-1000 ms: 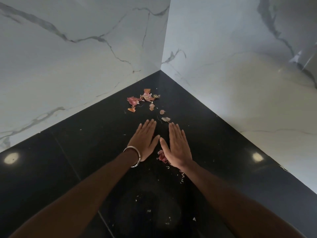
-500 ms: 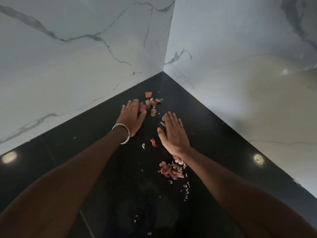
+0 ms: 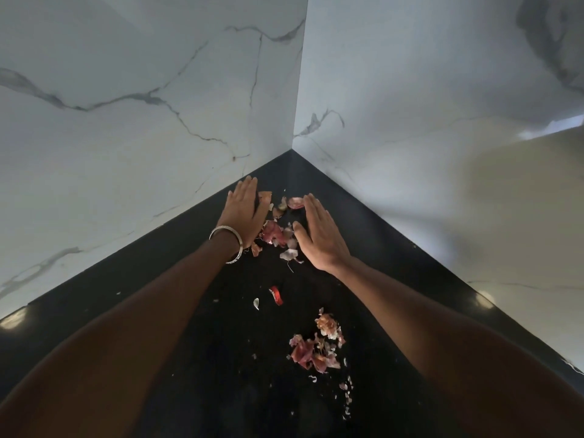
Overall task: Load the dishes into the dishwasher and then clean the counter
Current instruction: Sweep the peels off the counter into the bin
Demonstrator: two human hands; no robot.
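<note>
Two hands lie flat-fingered on the black counter (image 3: 177, 273), deep in its far corner where the two marble walls meet. The left hand (image 3: 245, 213), with a silver bangle (image 3: 228, 245) at its wrist, stands on its outer edge close to the left wall (image 3: 126, 121), fingers straight and together, holding nothing. The right hand (image 3: 319, 235) faces it from the other side, fingers also straight, thumb spread toward the left hand, gripping nothing. Between the two palms sits a loose cluster of onion and garlic peels (image 3: 278, 229): papery pink, reddish and pale flakes, some touching the inner sides of both hands, a few lying just beyond the fingertips toward the corner.

Nearer the front of the counter, between the forearms, lie a small red scrap (image 3: 276, 294) and a white sliver (image 3: 256, 303) close together. Still nearer, beside the right forearm, is a second heap of peels (image 3: 316, 346), pink and tan, with tiny white crumbs trailing from it toward the near edge.

The counter is glossy black stone, speckled with fine bits and showing round light reflections at its left and right edges. Both walls are white marble with thin grey veins; the right wall (image 3: 442, 153) carries a soft shadow and a bright streak near the right border.
</note>
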